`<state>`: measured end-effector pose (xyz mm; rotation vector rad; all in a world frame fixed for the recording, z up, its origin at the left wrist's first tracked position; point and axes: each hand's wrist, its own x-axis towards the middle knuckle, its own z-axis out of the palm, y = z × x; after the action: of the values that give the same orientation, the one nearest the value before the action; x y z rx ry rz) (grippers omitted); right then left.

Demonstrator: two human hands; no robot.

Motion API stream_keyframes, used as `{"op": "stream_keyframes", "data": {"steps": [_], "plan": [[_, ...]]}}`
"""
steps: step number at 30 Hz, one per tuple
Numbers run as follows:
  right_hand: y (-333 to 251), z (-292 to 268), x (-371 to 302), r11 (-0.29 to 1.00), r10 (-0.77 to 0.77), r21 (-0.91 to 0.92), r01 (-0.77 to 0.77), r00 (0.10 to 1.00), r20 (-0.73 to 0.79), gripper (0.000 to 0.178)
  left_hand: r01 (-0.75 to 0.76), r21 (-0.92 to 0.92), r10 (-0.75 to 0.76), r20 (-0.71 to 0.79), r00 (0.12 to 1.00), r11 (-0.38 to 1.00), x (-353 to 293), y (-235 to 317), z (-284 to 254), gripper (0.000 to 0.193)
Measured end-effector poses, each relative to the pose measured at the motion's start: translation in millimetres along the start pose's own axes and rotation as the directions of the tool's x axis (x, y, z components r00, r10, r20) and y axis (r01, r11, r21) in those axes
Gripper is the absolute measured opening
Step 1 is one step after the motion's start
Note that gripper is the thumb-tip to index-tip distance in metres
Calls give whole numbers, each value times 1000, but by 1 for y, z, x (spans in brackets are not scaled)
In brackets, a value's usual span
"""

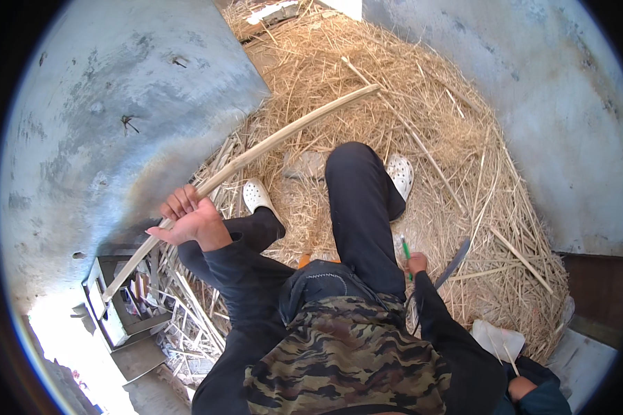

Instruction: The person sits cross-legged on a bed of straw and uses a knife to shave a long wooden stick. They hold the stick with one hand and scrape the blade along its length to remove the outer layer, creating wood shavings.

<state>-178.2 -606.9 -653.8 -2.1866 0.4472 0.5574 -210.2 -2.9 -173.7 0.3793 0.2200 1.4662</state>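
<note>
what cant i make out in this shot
Head view:
- slim green object: too small to identify, partly covered by the right hand
- orange thing: mostly hidden behind dark clothing at the waist
- co-worker's sleeve: cut off by the lower edge
- beyond the bright opening at left: washed out by glare

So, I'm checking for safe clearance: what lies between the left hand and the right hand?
In the head view, left to right: the left leg, straw, then the right leg.

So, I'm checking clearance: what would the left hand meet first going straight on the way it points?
The left hand would likely meet the blue-grey wall first, though depth is unclear.
</note>
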Motion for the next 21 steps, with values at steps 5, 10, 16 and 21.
{"op": "stream_keyframes", "data": {"steps": [5, 10, 16, 21], "plan": [[-257, -113, -63, 808, -78, 590, 13, 993, 85, 19, 11, -87, -12, -4, 1000, 996, -8, -15, 17, 57], [-474, -156, -139, 623, -595, 633, 459, 804, 3, 36, -6, -183, -12, -93, 996, 983, -17, -12, 26, 55], [-610, -95, -169, 341, -843, 834, 434, 534, 67, 37, -44, -297, -9, -177, 984, 954, -24, -5, 47, 54], [-664, -37, -178, 222, -779, 973, 64, 611, 138, 28, -95, -359, 42, -153, 987, 928, -38, -9, 76, 54]]}}
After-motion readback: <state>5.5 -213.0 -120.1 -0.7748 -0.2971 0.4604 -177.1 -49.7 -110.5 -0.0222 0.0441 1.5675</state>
